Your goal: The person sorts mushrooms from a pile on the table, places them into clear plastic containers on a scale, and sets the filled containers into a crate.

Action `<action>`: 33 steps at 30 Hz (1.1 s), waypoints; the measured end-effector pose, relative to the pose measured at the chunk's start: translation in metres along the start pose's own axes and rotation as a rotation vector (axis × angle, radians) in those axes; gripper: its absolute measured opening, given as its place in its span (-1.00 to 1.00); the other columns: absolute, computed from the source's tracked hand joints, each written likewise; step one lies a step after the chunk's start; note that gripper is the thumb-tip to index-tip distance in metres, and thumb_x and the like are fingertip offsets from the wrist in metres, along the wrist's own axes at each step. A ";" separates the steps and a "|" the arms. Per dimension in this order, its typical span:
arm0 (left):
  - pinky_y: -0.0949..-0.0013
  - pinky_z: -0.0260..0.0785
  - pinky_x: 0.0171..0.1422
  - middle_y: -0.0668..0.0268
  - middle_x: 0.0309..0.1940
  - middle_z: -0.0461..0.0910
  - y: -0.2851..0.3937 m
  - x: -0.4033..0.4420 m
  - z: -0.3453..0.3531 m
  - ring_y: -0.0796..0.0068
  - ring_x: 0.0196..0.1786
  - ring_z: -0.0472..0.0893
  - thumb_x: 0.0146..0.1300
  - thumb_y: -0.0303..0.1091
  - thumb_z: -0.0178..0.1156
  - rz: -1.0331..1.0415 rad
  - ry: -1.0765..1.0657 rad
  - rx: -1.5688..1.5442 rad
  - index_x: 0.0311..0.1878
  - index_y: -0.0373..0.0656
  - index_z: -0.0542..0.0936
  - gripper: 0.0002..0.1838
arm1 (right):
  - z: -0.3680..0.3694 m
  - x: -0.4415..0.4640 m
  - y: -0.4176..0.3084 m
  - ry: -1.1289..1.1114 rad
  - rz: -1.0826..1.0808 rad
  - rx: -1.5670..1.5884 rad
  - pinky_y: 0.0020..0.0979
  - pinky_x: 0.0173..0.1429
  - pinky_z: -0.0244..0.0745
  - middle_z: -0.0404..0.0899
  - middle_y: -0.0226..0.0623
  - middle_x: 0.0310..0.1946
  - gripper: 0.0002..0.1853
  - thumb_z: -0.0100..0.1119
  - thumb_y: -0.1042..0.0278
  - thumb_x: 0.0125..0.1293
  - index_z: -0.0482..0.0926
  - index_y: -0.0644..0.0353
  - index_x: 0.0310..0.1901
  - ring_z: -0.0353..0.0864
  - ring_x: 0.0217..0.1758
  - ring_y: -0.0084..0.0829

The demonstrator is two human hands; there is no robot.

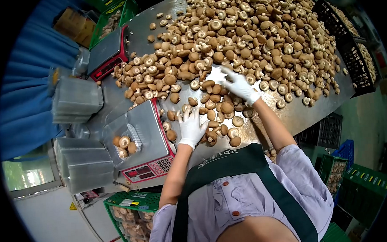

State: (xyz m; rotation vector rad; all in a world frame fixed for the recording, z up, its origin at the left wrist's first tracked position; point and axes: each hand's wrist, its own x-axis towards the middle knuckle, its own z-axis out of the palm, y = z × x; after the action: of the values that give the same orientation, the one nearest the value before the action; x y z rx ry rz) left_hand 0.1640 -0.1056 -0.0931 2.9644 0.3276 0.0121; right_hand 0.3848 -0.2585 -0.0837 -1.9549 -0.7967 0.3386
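White gloves cover both hands. My left hand rests with its fingers spread on the metal table, among loose brown mushrooms, right of the nearer scale. My right hand reaches to the lower edge of the big mushroom heap, fingers apart and slightly blurred, with nothing visible in it. On the nearer scale sits a clear plastic tray holding several mushrooms. Several mushrooms lie between the two hands and near the apron.
Stacks of clear trays stand at the left, by a second scale. Black crates of mushrooms line the table's right end. A green crate with packed mushrooms is below left; more green crates stand at lower right.
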 end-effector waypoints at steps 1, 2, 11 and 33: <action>-0.11 -0.04 0.40 0.20 0.18 0.44 0.001 -0.007 -0.002 0.09 0.31 0.29 0.15 -0.01 0.17 -0.002 0.039 -0.026 0.25 -0.14 0.39 -0.36 | -0.013 -0.003 0.003 0.051 0.062 -0.082 -0.33 0.11 0.48 0.60 -0.06 -0.03 -0.43 0.15 0.14 0.18 0.39 0.08 0.24 0.62 0.00 -0.20; -0.10 -0.02 0.38 0.21 0.13 0.48 0.000 -0.011 -0.004 0.12 0.29 0.32 0.16 -0.03 0.17 0.000 0.078 -0.051 0.22 -0.13 0.43 -0.41 | -0.027 -0.006 0.001 0.105 0.124 -0.164 -0.35 0.07 0.50 0.64 -0.07 -0.11 -0.48 0.15 0.13 0.20 0.45 0.10 0.20 0.65 -0.06 -0.23; 0.10 0.25 0.24 0.14 0.20 0.38 0.005 0.074 -0.009 0.10 0.14 0.45 0.14 -0.17 0.20 -0.026 0.371 -0.329 0.14 -0.12 0.48 -0.51 | 0.012 -0.085 -0.021 -0.184 -0.130 -0.603 -0.26 -0.06 0.55 0.53 -0.17 0.08 -0.38 0.30 0.10 0.05 0.42 0.04 0.18 0.61 -0.04 -0.19; 0.29 0.45 -0.18 0.27 -0.22 0.61 0.017 0.132 0.005 0.26 -0.29 0.58 0.02 -0.35 0.25 -0.135 0.264 -0.645 -0.12 0.04 0.59 -0.72 | -0.046 -0.019 0.011 0.114 0.228 -0.113 -0.37 -0.05 0.51 0.66 -0.22 -0.18 -0.62 0.29 0.20 0.10 0.60 0.13 -0.04 0.64 -0.15 -0.38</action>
State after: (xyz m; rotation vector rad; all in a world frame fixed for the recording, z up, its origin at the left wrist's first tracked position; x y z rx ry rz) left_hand 0.2967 -0.0936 -0.0964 2.2953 0.4531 0.4124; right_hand 0.3998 -0.3064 -0.0722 -2.1569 -0.5298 0.3191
